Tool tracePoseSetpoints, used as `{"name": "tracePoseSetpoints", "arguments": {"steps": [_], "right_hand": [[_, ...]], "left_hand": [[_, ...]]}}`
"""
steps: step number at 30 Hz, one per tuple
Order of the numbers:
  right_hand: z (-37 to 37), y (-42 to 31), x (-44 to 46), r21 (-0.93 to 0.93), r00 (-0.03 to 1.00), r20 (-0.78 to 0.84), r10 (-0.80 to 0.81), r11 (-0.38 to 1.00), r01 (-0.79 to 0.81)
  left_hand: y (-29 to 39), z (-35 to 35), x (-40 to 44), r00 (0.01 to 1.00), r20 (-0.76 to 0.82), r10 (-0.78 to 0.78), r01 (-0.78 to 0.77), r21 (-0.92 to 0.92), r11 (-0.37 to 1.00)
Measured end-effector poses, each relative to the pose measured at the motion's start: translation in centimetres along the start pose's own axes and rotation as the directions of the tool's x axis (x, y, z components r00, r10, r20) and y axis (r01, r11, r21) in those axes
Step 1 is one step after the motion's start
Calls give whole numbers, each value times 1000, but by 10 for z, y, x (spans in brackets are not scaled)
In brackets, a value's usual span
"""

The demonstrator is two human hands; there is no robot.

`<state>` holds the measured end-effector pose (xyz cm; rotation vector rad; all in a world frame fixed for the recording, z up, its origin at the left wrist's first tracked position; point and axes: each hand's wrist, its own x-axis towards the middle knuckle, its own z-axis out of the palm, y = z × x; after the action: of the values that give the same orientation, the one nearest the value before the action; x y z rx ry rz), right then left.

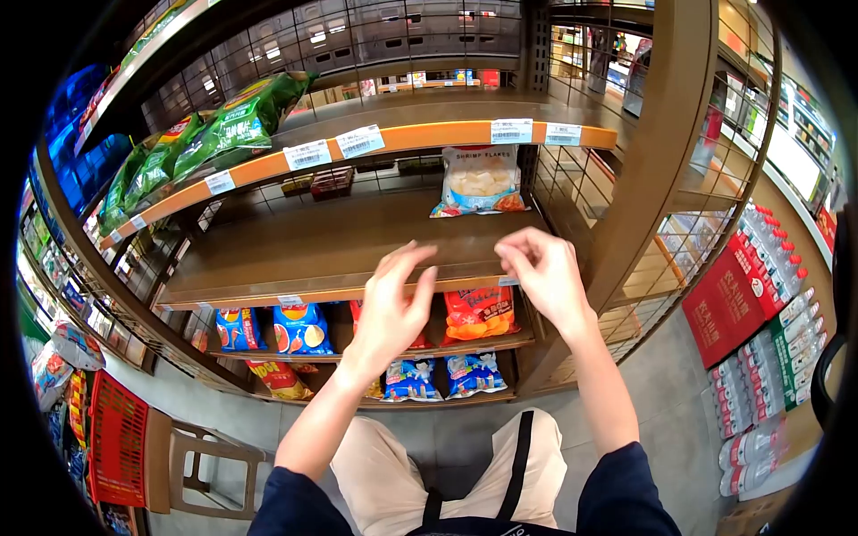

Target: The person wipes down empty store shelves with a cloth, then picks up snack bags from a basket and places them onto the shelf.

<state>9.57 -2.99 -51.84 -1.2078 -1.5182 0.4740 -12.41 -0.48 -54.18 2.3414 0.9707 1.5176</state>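
Nearest: note 2 bare hands raised before the shelving. See left hand (386,308) with thumb well apart from fingers: a wide grip, nothing visible inside. See right hand (551,281) curled narrower, thumb near forefinger, likewise nothing visible between. Cannot tell whether touching the middle shelf (331,237) or only in front of it. With both raised over its front edge, judge equal reach to either side.

Just under: see red snack bag (481,313) near the right end, front panel outward, presumably for easy recognition.

Farther in: find shrimp flakes bag (483,181) on the middle shelf, toward the right end and back, beyond right hand. Held by neither. Note upright stance, printed face forward, presumably to keep the name readable from the front.

Above and left: see green bags (234,128) crowded together at a slant, probably giving mutual support. Note price labels (308,155) along the orange edge, angled outward, presumably for reading.
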Motion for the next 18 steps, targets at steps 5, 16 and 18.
{"name": "tracePoseSetpoints", "arguments": {"steps": [5, 16, 18], "right_hand": [[-5, 5, -21, -76, 999, -41, 19, 997, -22], [53, 20, -26, 53, 996, 49, -77, 996, 75], [60, 14, -25, 11, 992, 118, -40, 999, 39]], "left_hand": [[-16, -37, -33, 995, -77, -70, 70, 0, 998], [-39, -60, -57, 966, 14, -260, 259, 29, 965], [-47, -57, -58, 973, -23, -228, 228, 23, 973]]}}
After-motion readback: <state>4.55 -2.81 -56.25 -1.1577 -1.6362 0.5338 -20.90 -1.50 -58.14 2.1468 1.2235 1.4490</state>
